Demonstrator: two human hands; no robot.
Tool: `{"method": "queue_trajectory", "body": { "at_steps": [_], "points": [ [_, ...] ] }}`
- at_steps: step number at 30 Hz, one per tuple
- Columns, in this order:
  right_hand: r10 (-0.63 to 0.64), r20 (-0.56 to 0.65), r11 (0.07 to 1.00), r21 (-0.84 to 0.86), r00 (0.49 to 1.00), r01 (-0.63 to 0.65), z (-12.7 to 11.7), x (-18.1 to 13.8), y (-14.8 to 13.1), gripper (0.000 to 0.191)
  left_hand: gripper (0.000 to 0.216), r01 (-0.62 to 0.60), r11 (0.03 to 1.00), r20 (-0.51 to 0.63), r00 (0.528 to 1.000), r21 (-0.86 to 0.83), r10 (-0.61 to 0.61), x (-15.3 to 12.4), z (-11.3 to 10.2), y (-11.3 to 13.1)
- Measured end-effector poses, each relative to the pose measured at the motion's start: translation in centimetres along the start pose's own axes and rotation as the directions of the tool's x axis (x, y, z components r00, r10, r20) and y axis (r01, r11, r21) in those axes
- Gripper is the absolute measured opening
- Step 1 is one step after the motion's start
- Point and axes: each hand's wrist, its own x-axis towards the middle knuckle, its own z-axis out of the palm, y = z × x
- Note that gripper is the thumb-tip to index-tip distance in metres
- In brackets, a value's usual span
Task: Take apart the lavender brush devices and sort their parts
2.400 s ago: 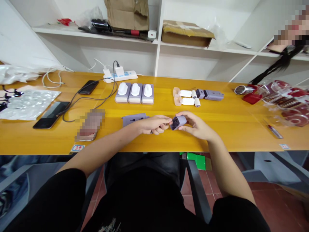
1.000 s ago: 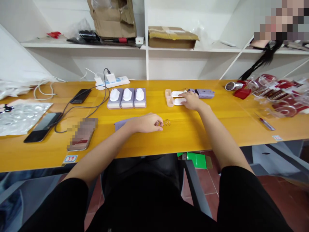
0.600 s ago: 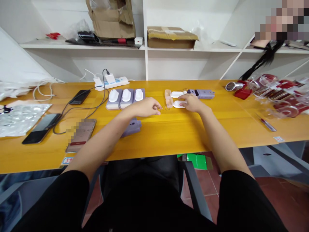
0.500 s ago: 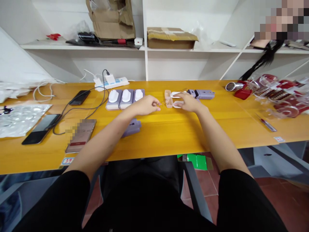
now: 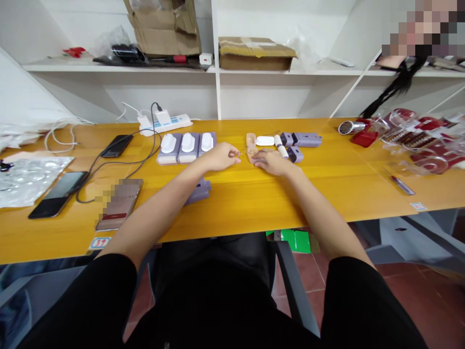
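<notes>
My left hand (image 5: 223,156) is pinched closed above the table. Thin, fine strands show at its fingertips, but what it grips is too small to make out. My right hand (image 5: 271,161) lies low with fingers stretched out, the tips at a small peach-coloured tray (image 5: 251,157). A second peach piece (image 5: 250,139) sits just behind that tray. Beside them are a white oval part (image 5: 265,140), white cylinders (image 5: 279,144) and purple-grey housings (image 5: 307,139). Under my left forearm, another purple-grey part (image 5: 199,191) is partly hidden.
Purple-grey cases with white tops (image 5: 188,143) stand left of my hands. Further left are phones (image 5: 58,194), a dark cable (image 5: 140,165) and a power strip (image 5: 170,125). Red-and-clear plastic items (image 5: 428,140) and a thin tool (image 5: 402,185) lie at right. White shelves (image 5: 216,97) rise behind.
My right hand has shifted left and down toward the peach tray, uncovering the white cylinders and purple-grey housings; the nearer white part is now hidden. My left hand stays nearly still.
</notes>
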Motion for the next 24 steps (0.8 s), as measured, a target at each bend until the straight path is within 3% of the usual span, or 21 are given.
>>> {"method": "queue_trajectory", "body": {
  "at_steps": [3,5,9,13,17,24],
  "points": [
    [-0.023,-0.07,0.998,0.061,0.997,0.027,-1.0,-1.1,0.7,0.044,0.043,-0.025,1.0,-0.05,0.998,-0.011,0.025,1.8,0.2,0.9],
    [0.007,-0.198,0.994,0.111,0.98,0.016,-2.2,-2.3,1.8,0.049,0.047,-0.05,0.998,-0.087,0.995,-0.031,0.047,3.8,0.4,1.9],
    [0.175,-0.44,0.976,0.197,0.881,-0.096,-4.0,-5.0,4.3,0.041,0.035,-0.106,0.993,-0.055,0.992,0.06,0.11,8.7,1.6,4.2],
    [0.269,-0.5,0.953,0.262,0.823,-0.152,-4.3,-6.5,5.6,0.033,0.034,-0.096,0.979,-0.03,0.994,0.177,0.103,12.7,3.4,5.8],
    [0.317,-0.557,0.941,0.283,0.767,-0.182,-4.1,-7.0,6.1,0.032,0.028,-0.08,0.975,-0.031,0.996,0.207,0.088,14.5,5.0,5.6],
    [0.327,-0.528,0.932,0.319,0.784,-0.174,-3.8,-6.8,6.2,0.03,0.025,-0.059,0.968,-0.002,0.998,0.244,0.061,15.4,6.5,4.7]
  ]
}}
